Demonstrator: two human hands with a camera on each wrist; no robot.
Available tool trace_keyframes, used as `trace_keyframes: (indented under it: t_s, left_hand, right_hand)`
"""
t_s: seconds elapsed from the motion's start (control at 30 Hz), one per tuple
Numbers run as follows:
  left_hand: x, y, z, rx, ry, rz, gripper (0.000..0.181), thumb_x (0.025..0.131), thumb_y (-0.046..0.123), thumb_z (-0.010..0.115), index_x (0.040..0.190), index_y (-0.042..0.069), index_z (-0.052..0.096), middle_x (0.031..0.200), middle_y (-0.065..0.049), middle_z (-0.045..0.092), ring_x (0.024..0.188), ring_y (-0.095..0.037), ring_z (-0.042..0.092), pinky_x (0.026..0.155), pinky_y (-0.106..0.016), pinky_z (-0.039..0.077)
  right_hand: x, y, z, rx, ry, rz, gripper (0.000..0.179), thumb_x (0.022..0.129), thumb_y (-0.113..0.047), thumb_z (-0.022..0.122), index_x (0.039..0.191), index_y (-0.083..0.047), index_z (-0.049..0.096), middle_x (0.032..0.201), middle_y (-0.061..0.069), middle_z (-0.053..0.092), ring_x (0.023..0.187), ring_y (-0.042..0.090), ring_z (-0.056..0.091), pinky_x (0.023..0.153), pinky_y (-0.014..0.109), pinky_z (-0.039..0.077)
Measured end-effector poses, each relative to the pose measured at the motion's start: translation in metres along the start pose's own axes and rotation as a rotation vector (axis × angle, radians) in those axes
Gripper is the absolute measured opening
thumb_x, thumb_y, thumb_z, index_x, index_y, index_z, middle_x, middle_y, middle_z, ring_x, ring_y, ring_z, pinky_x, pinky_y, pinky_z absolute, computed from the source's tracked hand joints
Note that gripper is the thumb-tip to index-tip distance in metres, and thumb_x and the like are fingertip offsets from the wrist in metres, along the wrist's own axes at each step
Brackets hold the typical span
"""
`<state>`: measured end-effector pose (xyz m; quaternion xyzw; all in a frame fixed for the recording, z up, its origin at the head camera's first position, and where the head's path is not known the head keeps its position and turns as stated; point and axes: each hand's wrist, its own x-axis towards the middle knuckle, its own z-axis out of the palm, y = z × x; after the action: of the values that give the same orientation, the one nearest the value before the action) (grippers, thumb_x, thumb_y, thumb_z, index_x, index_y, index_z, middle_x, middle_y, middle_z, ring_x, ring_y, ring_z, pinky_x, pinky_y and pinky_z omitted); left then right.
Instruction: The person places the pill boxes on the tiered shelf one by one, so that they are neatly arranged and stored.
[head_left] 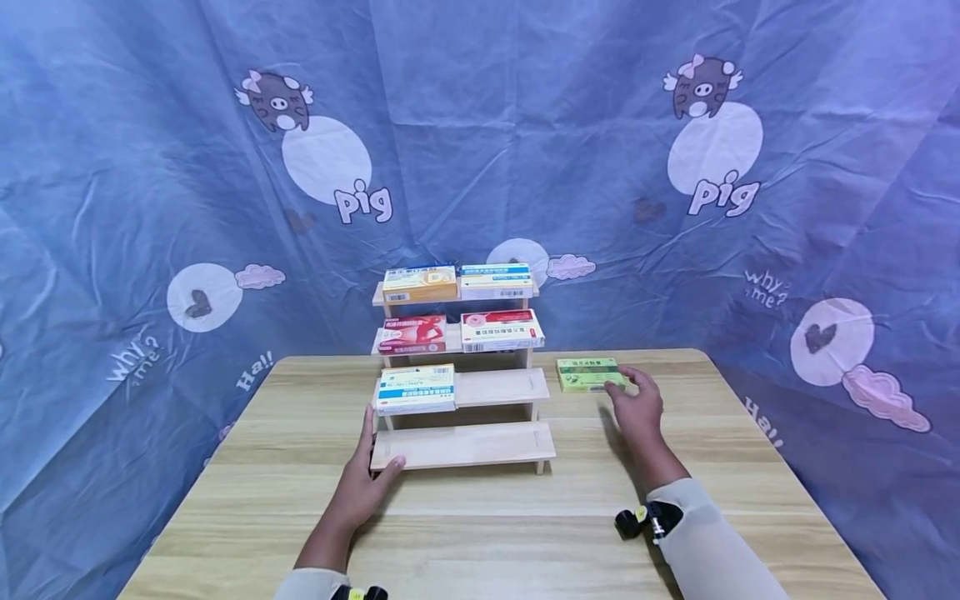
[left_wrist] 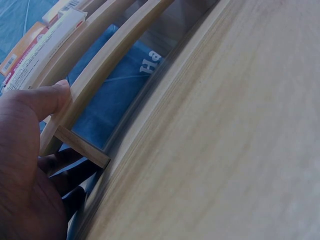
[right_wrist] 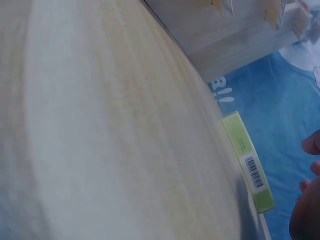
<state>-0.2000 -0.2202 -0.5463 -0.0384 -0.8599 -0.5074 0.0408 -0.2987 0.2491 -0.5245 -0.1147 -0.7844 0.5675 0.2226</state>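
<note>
A stepped wooden rack [head_left: 465, 446] stands on the table. My left hand [head_left: 360, 487] grips the left end of its lowest step, the thumb [left_wrist: 52, 97] on top and the other fingers down by the short leg [left_wrist: 82, 146]. Right of the rack lies a green medicine box [head_left: 587, 376], flat on the table, its barcode side showing in the right wrist view. My right hand [head_left: 637, 408] is at the box's right end with thumb and fingers apart. In the right wrist view a gap shows between those fingers [right_wrist: 312, 144] and the box.
On the rack's upper steps sit an orange-and-white box [head_left: 420, 284], a blue-and-white box [head_left: 495, 282], a pink-red box [head_left: 412, 334], a red-and-white box [head_left: 502, 331] and a white-and-blue box [head_left: 416, 389]. A blue patterned cloth [head_left: 480, 167] hangs behind the table [head_left: 480, 550].
</note>
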Motion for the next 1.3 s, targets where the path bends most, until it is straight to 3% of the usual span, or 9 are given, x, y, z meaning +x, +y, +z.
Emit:
trace_keyframes:
  t_s: [0.37, 0.6, 0.73, 1.03, 1.3]
  left_hand:
    - [-0.001, 0.002, 0.000, 0.004, -0.002, -0.004, 0.106, 0.108, 0.035, 0.071, 0.175, 0.041, -0.010, 0.177, -0.025, 0.033, 0.164, -0.045, 0.033, 0.133, -0.066, 0.023]
    - [-0.001, 0.005, -0.001, 0.011, 0.002, 0.005, 0.105, 0.108, 0.037, 0.070, 0.175, 0.042, -0.010, 0.181, -0.022, 0.022, 0.167, -0.046, 0.025, 0.134, -0.068, 0.019]
    - [-0.002, 0.005, -0.001, 0.005, -0.006, -0.001, 0.105, 0.108, 0.037, 0.070, 0.175, 0.042, -0.011, 0.180, -0.023, 0.025, 0.166, -0.045, 0.027, 0.134, -0.067, 0.020]
    - [-0.002, 0.004, -0.001, 0.007, -0.008, -0.015, 0.105, 0.108, 0.036, 0.070, 0.175, 0.041, -0.011, 0.179, -0.024, 0.030, 0.165, -0.044, 0.031, 0.133, -0.066, 0.022]
    - [-0.002, 0.003, -0.001, 0.012, -0.009, -0.026, 0.106, 0.108, 0.038, 0.070, 0.174, 0.044, -0.013, 0.181, -0.023, 0.023, 0.167, -0.045, 0.025, 0.134, -0.068, 0.018]
  right_hand:
    - [0.008, 0.015, -0.006, -0.035, -0.034, 0.039, 0.064, 0.099, -0.010, 0.075, 0.158, 0.001, 0.052, 0.165, 0.030, 0.042, 0.157, 0.049, 0.034, 0.130, 0.072, 0.016]
    - [0.009, 0.019, -0.006, -0.080, -0.078, 0.097, 0.071, 0.097, -0.016, 0.080, 0.161, -0.006, 0.052, 0.169, 0.027, 0.039, 0.157, 0.053, 0.041, 0.127, 0.075, 0.007]
    - [0.010, 0.022, -0.007, -0.097, -0.108, 0.117, 0.070, 0.098, -0.016, 0.080, 0.161, -0.008, 0.052, 0.169, 0.026, 0.041, 0.158, 0.051, 0.040, 0.127, 0.075, 0.004]
    - [0.020, 0.023, -0.013, -0.134, -0.225, 0.162, 0.076, 0.100, -0.021, 0.079, 0.168, -0.013, 0.045, 0.177, 0.025, 0.032, 0.164, 0.050, 0.029, 0.127, 0.078, -0.002]
    - [0.033, 0.024, -0.018, -0.188, -0.370, 0.152, 0.090, 0.098, -0.023, 0.082, 0.173, -0.014, 0.033, 0.182, 0.025, 0.018, 0.166, 0.054, 0.018, 0.122, 0.086, -0.012]
